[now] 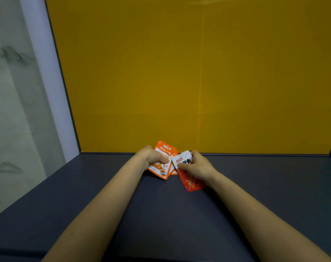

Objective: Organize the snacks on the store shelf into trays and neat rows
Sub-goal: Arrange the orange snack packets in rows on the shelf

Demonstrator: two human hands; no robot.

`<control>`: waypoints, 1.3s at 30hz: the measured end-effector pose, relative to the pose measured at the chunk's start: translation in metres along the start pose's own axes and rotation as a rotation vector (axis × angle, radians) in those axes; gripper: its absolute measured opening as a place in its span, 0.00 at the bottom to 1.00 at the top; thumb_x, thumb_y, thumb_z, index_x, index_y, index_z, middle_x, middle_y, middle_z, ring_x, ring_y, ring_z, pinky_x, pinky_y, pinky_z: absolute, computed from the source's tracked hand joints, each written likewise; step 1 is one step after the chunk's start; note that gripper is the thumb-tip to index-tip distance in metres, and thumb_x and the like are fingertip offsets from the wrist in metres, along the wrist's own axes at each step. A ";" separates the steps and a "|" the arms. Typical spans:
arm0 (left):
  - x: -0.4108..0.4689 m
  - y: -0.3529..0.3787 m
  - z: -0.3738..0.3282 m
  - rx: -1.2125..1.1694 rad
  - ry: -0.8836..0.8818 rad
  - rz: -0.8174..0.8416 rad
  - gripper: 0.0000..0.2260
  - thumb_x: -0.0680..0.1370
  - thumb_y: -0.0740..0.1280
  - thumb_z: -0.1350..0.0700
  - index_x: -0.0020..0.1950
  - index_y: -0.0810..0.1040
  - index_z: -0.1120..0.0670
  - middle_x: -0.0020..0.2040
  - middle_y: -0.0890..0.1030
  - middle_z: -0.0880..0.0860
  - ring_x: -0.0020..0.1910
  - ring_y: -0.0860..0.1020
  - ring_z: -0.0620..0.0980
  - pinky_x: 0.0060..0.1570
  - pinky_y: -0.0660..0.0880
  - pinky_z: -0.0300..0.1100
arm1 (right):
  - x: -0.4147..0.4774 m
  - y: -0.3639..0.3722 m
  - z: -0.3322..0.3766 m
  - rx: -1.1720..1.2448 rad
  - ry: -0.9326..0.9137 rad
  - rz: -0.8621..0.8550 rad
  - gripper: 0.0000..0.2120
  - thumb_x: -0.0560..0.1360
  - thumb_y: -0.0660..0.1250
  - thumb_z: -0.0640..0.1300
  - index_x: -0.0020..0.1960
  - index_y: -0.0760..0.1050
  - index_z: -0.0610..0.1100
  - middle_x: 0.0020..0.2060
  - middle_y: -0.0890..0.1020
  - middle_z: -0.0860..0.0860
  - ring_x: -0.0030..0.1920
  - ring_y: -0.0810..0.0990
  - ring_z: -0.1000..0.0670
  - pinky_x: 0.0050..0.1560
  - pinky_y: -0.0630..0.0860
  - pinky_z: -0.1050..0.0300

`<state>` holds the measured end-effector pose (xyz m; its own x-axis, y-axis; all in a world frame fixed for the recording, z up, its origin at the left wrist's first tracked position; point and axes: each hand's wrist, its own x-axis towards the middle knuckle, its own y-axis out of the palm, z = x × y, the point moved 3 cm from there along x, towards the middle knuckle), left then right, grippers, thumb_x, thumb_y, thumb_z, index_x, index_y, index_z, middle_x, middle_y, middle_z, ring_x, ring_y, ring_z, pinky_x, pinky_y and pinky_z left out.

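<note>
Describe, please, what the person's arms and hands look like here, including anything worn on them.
Both arms are bare from the frame's lower edge to the wrists: no sleeves show on the left forearm or the right forearm. The left hand and the right hand are ungloved, with no watch, bracelet or ring visible.

What we count here, kind by kind

We count at least two orange packets (162,168), a second corner peeking out behind the front one, and we cannot tell whether more hide between them. There is one red-and-white packet (191,181). We count two hands, the left hand (151,157) and the right hand (198,166), and one dark shelf (161,214).
</note>
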<state>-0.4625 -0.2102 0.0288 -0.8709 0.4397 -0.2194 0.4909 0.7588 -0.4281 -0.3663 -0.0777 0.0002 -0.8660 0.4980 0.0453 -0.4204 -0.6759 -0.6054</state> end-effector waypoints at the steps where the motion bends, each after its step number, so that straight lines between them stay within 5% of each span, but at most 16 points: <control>1: 0.000 -0.001 0.000 -0.005 -0.008 0.022 0.09 0.71 0.72 0.66 0.38 0.73 0.60 0.34 0.81 0.57 0.26 0.78 0.49 0.30 0.77 0.43 | -0.001 0.000 0.000 -0.012 0.002 0.000 0.23 0.73 0.68 0.52 0.63 0.67 0.45 0.61 0.77 0.47 0.60 0.76 0.45 0.60 0.74 0.47; 5: 0.005 -0.001 0.005 -0.064 -0.035 0.121 0.06 0.71 0.72 0.66 0.39 0.75 0.60 0.23 0.80 0.53 0.20 0.79 0.47 0.27 0.78 0.40 | -0.002 -0.001 -0.003 0.037 0.010 0.008 0.21 0.72 0.69 0.52 0.61 0.66 0.49 0.59 0.78 0.48 0.58 0.78 0.46 0.60 0.75 0.47; 12: 0.010 0.004 0.006 -0.149 0.038 0.206 0.05 0.72 0.71 0.66 0.44 0.77 0.61 0.27 0.82 0.53 0.24 0.81 0.48 0.28 0.79 0.41 | -0.021 -0.020 -0.004 0.170 -0.013 -0.126 0.19 0.72 0.70 0.46 0.59 0.69 0.43 0.52 0.79 0.48 0.50 0.79 0.49 0.47 0.74 0.56; 17: -0.012 0.021 -0.008 -0.213 0.098 0.272 0.05 0.72 0.71 0.64 0.45 0.77 0.58 0.35 0.84 0.55 0.27 0.82 0.48 0.28 0.80 0.40 | -0.053 -0.051 -0.008 0.575 0.055 -0.172 0.06 0.75 0.68 0.43 0.44 0.70 0.46 0.37 0.79 0.50 0.34 0.78 0.54 0.30 0.75 0.63; 19: -0.029 0.037 -0.019 -0.247 0.126 0.294 0.04 0.72 0.71 0.63 0.45 0.77 0.58 0.36 0.83 0.55 0.26 0.82 0.47 0.27 0.79 0.39 | -0.070 -0.064 -0.014 0.648 0.051 -0.181 0.08 0.75 0.68 0.45 0.51 0.71 0.45 0.40 0.81 0.49 0.34 0.79 0.54 0.31 0.76 0.63; 22: -0.059 0.075 -0.035 -0.251 0.145 0.317 0.06 0.73 0.71 0.61 0.47 0.76 0.57 0.40 0.82 0.55 0.27 0.82 0.47 0.27 0.79 0.39 | -0.098 -0.091 -0.036 0.649 0.045 -0.237 0.19 0.73 0.69 0.48 0.60 0.68 0.46 0.48 0.82 0.49 0.40 0.81 0.53 0.38 0.76 0.60; 26: -0.096 0.141 -0.058 -0.276 0.131 0.346 0.08 0.72 0.71 0.59 0.49 0.76 0.56 0.42 0.82 0.55 0.35 0.82 0.50 0.27 0.79 0.40 | -0.142 -0.152 -0.077 0.618 0.070 -0.325 0.19 0.73 0.69 0.49 0.61 0.68 0.47 0.51 0.82 0.48 0.41 0.81 0.53 0.40 0.75 0.59; 39: -0.201 0.380 -0.131 -0.444 0.144 0.520 0.06 0.73 0.71 0.60 0.48 0.78 0.56 0.38 0.84 0.54 0.29 0.83 0.48 0.27 0.80 0.40 | -0.280 -0.365 -0.238 0.637 0.283 -0.486 0.13 0.75 0.67 0.43 0.58 0.72 0.42 0.29 0.78 0.49 0.20 0.76 0.56 0.23 0.72 0.67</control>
<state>-0.0979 0.0530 0.0252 -0.5243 0.8349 -0.1672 0.8323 0.5440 0.1067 0.0939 0.1585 0.0192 -0.4848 0.8720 -0.0671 -0.8739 -0.4861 -0.0027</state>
